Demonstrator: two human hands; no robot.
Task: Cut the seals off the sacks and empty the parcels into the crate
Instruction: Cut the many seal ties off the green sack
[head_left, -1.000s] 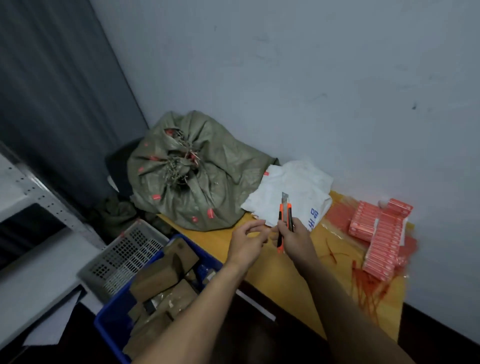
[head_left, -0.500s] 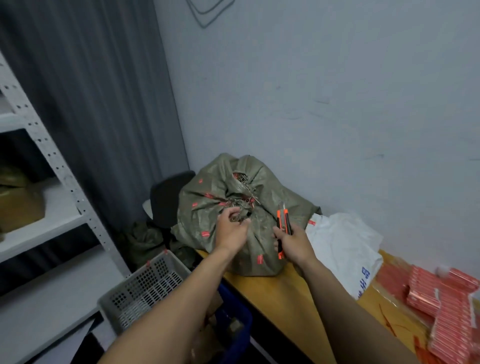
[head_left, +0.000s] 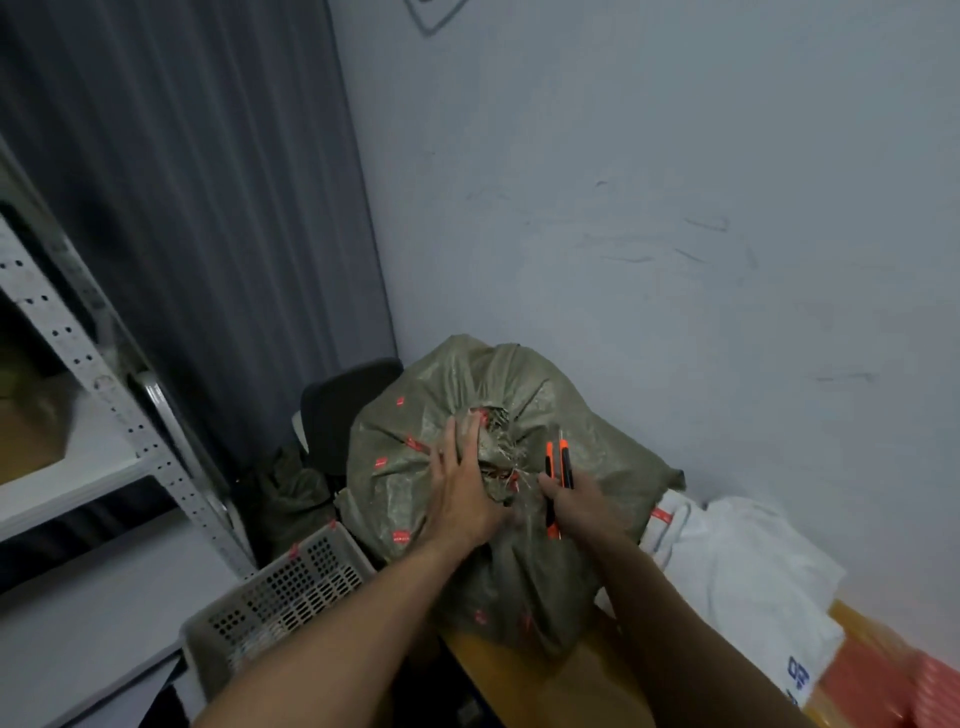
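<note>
A green woven sack (head_left: 524, 577) with small red tags stands on the yellow table (head_left: 550, 686) against the wall. Its gathered, frayed neck (head_left: 498, 441) with red seals points up toward me. My left hand (head_left: 462, 488) lies on the sack just left of the neck, fingers stretched out and pressing the fabric. My right hand (head_left: 582, 509) grips an orange and black utility knife (head_left: 558, 467) upright, blade up, just right of the neck. The crate is out of view.
A white sack (head_left: 737, 571) lies to the right on the table, with red seal packs (head_left: 924, 691) at the bottom right corner. A grey perforated basket (head_left: 280, 597) sits lower left, beside a white metal shelf (head_left: 104, 395). A black chair (head_left: 343, 405) stands behind the sack.
The view swung left and up from the table to the green sack. My left hand reached the sack's neck and now lies flatter beside it. The knife came closer to the neck.
</note>
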